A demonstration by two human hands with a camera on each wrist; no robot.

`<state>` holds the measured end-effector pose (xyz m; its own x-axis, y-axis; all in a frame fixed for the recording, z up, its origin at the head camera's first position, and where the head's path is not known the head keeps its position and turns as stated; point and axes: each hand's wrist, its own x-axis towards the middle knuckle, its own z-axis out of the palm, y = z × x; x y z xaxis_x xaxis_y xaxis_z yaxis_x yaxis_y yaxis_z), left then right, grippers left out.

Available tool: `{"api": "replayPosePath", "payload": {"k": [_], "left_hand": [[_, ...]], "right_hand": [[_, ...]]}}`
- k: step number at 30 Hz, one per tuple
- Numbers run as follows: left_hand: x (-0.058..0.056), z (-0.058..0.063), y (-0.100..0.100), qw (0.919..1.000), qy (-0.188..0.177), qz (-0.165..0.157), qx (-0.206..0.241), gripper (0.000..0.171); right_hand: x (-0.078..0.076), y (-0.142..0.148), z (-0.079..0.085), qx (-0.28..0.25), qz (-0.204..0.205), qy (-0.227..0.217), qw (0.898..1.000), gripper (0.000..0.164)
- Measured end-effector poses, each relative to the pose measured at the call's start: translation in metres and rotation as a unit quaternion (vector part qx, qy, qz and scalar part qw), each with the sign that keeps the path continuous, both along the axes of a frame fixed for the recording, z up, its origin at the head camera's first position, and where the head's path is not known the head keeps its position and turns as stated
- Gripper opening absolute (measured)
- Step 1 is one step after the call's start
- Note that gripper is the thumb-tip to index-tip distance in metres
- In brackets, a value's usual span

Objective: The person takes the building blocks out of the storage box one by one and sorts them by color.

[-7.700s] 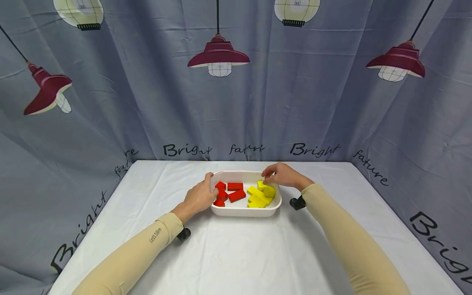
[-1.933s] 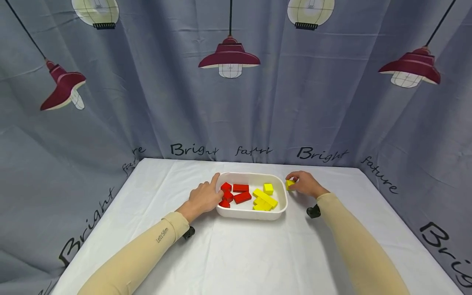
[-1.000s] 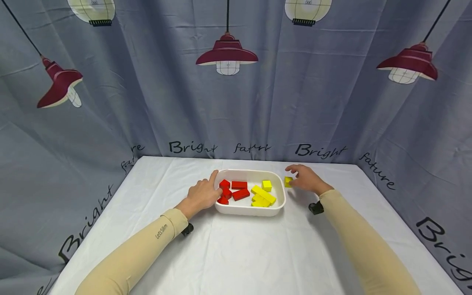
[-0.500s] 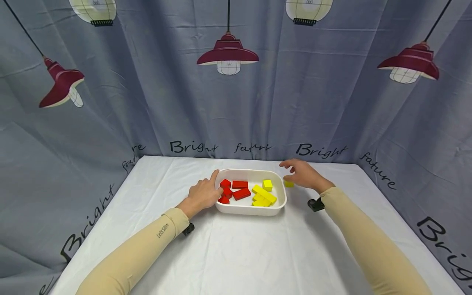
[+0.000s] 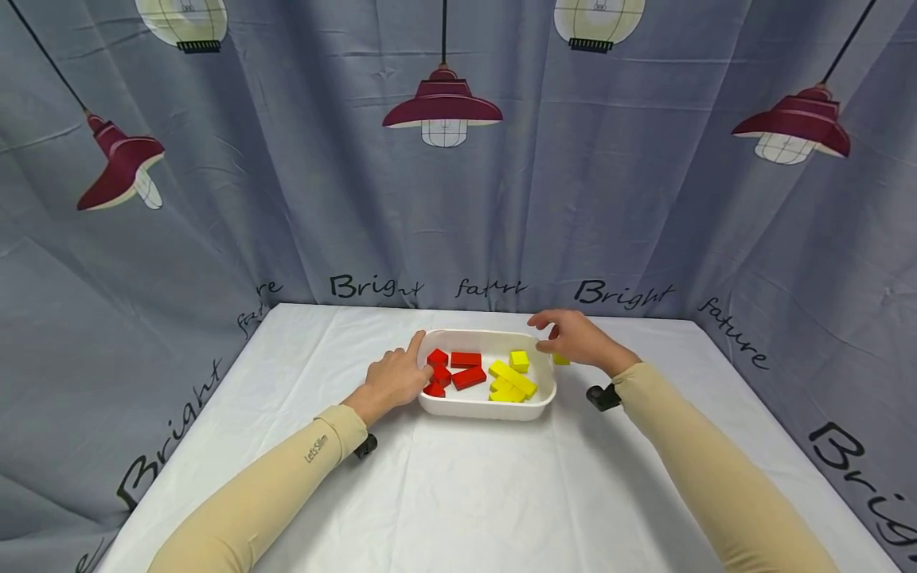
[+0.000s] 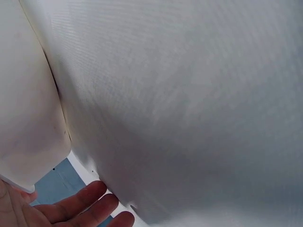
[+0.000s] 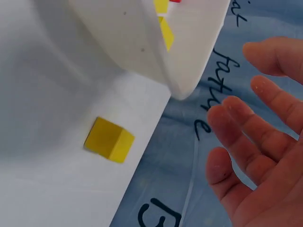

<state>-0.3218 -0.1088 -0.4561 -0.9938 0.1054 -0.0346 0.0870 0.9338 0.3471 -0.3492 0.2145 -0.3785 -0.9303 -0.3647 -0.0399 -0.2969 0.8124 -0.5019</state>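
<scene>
A: Where is the flat-faced yellow block?
B: On the white cloth, below the right hand and apart from its fingers, which earlier pinched it.
A: State of the fingers?
B: Right: spread, holding nothing, shifted since to the far corner of the white, round-cornered tray. The left hand grips the tray's wall, thumb inside, as before.
A: Within?
B: Red blocks beside the left thumb; other yellow blocks nearer the right fingers.
</scene>
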Motion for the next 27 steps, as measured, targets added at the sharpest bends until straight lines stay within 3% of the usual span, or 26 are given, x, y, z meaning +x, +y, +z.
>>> {"api": "replayPosePath", "payload": {"k": [18,27], "left_hand": [[0.000,-0.002,0.000,1.0000,0.007,0.001,0.005,0.072],[0.000,-0.001,0.002,1.0000,0.004,0.002,0.009,0.072]], "right_hand": [[-0.006,-0.019,-0.005,0.008,0.031,-0.028,0.999,0.043],[-0.005,-0.029,-0.006,0.008,0.019,-0.039,0.999,0.040]]}}
